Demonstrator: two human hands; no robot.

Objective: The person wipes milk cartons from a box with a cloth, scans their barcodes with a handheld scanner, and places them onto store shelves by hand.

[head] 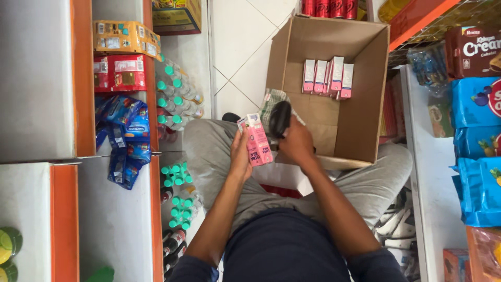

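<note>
Carton: your left hand (240,154) grips tall pink milk carton (255,140) upright | right hand (296,143) beside it clasps black handheld scanner (279,119) | brown cardboard box (360,120) just beyond.

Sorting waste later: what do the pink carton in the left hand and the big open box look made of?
Pink carton: seemingly coated paperboard, smooth, printed, crisp folded edges. Open box: plain brown corrugated cardboard, matte, creased flaps.

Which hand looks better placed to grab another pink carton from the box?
Probably the right hand: it is nearer the pink cartons, though holding a black scanner. The left hand holds a carton.
</note>
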